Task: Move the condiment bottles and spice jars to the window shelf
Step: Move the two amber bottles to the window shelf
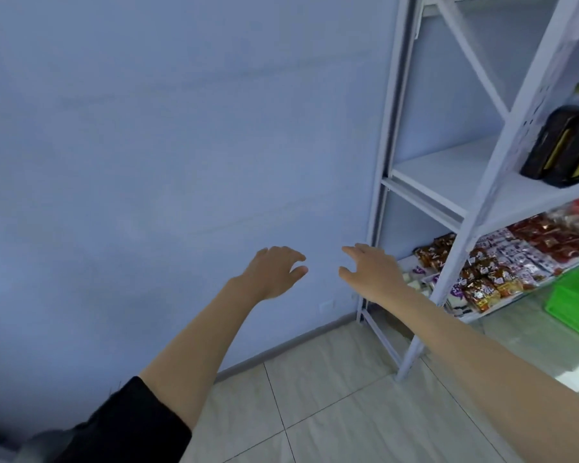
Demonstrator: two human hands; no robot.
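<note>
I am holding my left hand (pixel 274 270) and right hand (pixel 370 272) out empty, fingers spread, while the frame is cutting off dark bottles (pixel 562 147) on the rack (pixel 448 168).

Two dark bottles (pixel 564 147) with yellow labels stand upright, touching side by side, near the front edge of a white shelf (pixel 455 182) at about three o'clock, partly cut off by the frame's edge.
</note>
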